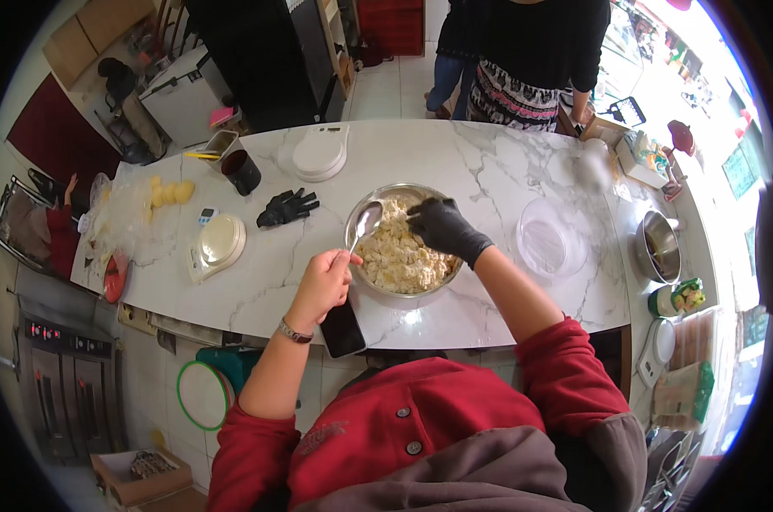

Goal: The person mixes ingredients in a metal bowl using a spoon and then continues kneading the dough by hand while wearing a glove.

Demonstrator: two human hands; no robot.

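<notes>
A round metal bowl (418, 294) stands before me on the marbled table, with a pale, crumbly dough mixture (402, 256) in it. My bare left hand (326, 281) grips a metal spoon (366, 221) by its handle, at the bowl's left side. The spoon's head is over the left part of the bowl. In a black glove, my right hand (441, 224) is over the upper right of the mixture with its fingers bent down. Whether those fingertips hold any of the mixture, I cannot tell. Below my left hand lies a dark smartphone (343, 329) at the table's front edge.
Left on the marbled table (412, 147) are a black glove (287, 208), a kitchen scale (219, 243), a timer (208, 216) and a black cup (241, 173). Another scale (320, 152) stands behind. A clear plastic bowl (549, 240) is at right. Two people (521, 64) stand across the table.
</notes>
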